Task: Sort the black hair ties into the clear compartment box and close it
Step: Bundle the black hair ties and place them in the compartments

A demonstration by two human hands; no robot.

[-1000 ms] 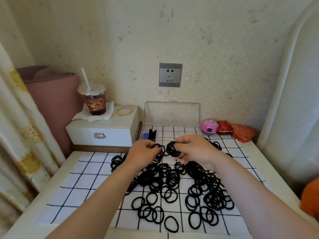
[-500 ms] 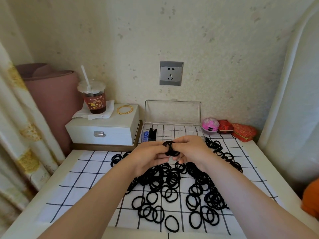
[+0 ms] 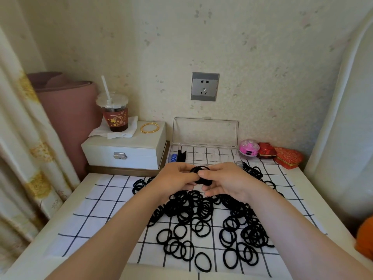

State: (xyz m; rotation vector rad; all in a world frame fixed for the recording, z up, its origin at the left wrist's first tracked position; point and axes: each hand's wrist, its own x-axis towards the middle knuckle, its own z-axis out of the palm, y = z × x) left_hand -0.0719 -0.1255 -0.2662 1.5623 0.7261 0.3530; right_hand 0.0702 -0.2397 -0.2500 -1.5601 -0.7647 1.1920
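A small bundle of thin black elastic hair ties [image 3: 200,172] is held up just above the desk [image 3: 30,257], between the two hands and in front of the clear plastic compartment box [image 3: 210,156]. The left hand [image 3: 173,178] and the right hand [image 3: 225,180] meet at the bundle. The fingers [image 3: 186,168] of the left curl round its side, and the right thumb [image 3: 204,174] pinches it from the front. The loops are pressed together, so their number cannot be told.

Many more loose black hair ties [image 3: 201,215] lie in an overlapping heap on the white black-checked cloth [image 3: 96,211] below the hands, with single rings scattered towards the near edge.

The box stands at the back against the wall, its clear lid [image 3: 204,132] raised upright. The hands hide its front edge. Something blue and something black sit in the left compartments, too small to identify. The rest of its compartments are hard to make out. An orange object [image 3: 365,237] is cut off at the right edge.
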